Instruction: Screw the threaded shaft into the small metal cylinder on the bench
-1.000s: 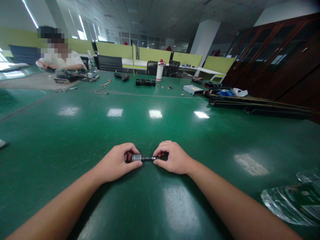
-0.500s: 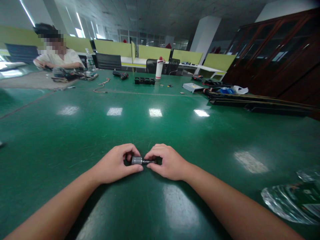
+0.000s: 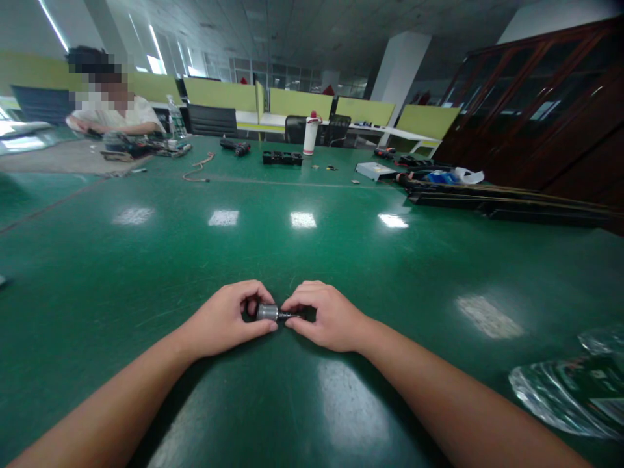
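Observation:
A small grey cylindrical motor [image 3: 267, 312] with a thin dark shaft lies level between my hands, just over the green table [image 3: 302, 260]. Thumb and fingers of my left hand [image 3: 229, 320] are closed around the cylinder's body. On the other side, my right hand [image 3: 329, 316] pinches the dark shaft [image 3: 286, 316] between thumb and fingertips. The far end of the shaft is partly hidden in the curl of that hand. Whether the motor touches the tabletop I cannot tell.
Bottles in clear plastic [image 3: 575, 393] lie at right. Farther back are a white bottle [image 3: 311, 133], a black slotted block [image 3: 282, 158], a silver box [image 3: 375, 170], a cord [image 3: 197, 170] and long black bars [image 3: 448, 195]. Another person [image 3: 117, 110] sits at far left.
My hands and the motor stay nearly in place; the left thumb has shifted very slightly. The seated person's head has moved a little.

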Motion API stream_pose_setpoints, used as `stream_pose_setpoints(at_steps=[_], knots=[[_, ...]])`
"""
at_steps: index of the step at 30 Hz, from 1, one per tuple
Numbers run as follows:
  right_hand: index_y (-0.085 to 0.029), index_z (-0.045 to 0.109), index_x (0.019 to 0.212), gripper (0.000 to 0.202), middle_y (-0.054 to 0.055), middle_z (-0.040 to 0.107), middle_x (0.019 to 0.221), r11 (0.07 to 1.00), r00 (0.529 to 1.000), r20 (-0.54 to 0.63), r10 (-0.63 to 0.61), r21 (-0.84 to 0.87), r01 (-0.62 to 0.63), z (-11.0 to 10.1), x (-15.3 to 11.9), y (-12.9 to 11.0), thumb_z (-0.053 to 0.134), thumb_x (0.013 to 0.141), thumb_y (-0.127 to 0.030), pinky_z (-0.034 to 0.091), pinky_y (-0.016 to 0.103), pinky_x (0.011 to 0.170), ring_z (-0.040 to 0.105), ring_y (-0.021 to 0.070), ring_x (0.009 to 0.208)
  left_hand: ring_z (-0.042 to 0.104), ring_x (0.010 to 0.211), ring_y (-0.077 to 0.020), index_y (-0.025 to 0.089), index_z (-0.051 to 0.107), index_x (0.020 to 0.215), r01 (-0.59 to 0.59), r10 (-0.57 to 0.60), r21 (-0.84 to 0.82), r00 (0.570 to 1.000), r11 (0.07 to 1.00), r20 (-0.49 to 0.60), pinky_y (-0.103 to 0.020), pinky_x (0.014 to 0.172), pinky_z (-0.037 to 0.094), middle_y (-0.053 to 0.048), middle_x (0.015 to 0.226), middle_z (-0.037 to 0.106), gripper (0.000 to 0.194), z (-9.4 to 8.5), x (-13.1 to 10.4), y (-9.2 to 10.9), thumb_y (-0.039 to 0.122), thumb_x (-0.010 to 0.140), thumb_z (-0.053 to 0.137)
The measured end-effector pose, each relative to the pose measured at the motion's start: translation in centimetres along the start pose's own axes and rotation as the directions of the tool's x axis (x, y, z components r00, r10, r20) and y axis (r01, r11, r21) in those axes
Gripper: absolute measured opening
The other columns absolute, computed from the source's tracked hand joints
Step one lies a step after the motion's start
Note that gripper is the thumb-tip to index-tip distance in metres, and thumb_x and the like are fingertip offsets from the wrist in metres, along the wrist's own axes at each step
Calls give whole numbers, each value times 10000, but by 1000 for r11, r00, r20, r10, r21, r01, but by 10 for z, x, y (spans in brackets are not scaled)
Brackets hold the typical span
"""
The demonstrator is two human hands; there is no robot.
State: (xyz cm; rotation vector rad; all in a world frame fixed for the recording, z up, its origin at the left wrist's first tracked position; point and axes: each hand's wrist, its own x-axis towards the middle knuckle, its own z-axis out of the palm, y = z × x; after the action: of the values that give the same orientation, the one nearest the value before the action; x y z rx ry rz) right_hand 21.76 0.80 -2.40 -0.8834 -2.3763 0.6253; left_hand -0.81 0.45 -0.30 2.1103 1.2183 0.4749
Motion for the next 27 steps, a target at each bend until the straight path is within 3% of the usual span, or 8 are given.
stream_pose_setpoints(at_steps=[27], knots=[[-182,688,905,187,15,656,800,1000,1000,-1,16,0,-16,0,0,1,771,751,-248,418,273,726,572,150,767,542,694,-155,179,632,882,-12,12,12,1000,1000,-5,-247,618,389,17,750,572,233,0,0,-3,371,773,707]])
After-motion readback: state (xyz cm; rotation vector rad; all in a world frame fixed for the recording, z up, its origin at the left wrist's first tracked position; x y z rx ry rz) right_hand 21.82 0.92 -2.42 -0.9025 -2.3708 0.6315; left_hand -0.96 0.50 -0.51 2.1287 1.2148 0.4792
